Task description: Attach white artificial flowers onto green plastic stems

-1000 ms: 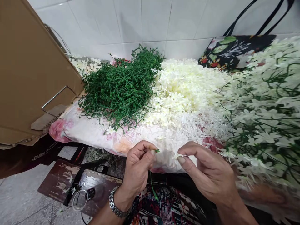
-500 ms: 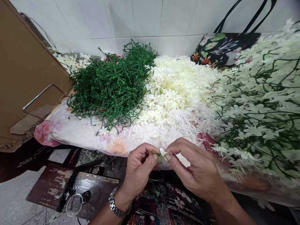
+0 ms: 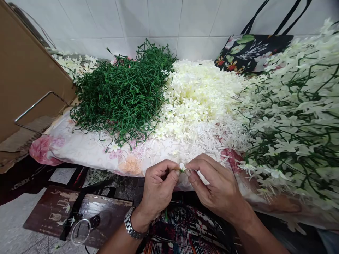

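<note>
My left hand and my right hand meet at the table's front edge, thumb and finger pinched on each. Between the fingertips is a small white artificial flower, its green stem end on the left-hand side. The left fingers close on that green stem; the right ones grip the white petals. Below my left hand a bit of green stem shows. Beyond my hands lie a heap of green plastic stems, a pile of loose cream-white blossoms and a scatter of thin white stamens.
Stemmed white flowers are heaped high at the right. A floral black bag leans on the tiled wall. Cardboard stands at the left. Below are a brown wooden board and a white ring.
Both hands have risen slightly with the flower, and their fingertips have come closer together. The whole view has shifted a little.
</note>
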### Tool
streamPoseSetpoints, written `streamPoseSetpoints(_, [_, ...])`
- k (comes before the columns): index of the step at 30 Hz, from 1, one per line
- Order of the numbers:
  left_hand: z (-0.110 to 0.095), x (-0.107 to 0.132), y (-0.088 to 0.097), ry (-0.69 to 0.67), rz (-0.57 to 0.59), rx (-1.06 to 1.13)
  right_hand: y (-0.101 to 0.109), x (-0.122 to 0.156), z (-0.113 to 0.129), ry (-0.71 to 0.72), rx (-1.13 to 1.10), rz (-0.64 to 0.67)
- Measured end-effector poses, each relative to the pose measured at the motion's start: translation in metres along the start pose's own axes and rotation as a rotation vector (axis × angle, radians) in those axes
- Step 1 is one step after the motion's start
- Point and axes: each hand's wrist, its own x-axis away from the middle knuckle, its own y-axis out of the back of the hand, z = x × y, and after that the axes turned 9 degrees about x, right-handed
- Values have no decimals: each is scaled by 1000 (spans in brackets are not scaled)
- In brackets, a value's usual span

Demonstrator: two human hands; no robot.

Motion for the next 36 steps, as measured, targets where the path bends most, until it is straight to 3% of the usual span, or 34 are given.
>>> streamPoseSetpoints(24, [3, -2, -6, 18, -123, 14, -18, -4, 1, -27, 60, -39])
streamPoseSetpoints(31, [1, -2, -6, 23, -131, 23, -22, -4, 1, -29, 57, -62])
streamPoseSetpoints(36, [-1, -3, -2, 82, -80, 80, -15, -4, 1, -52, -2, -6])
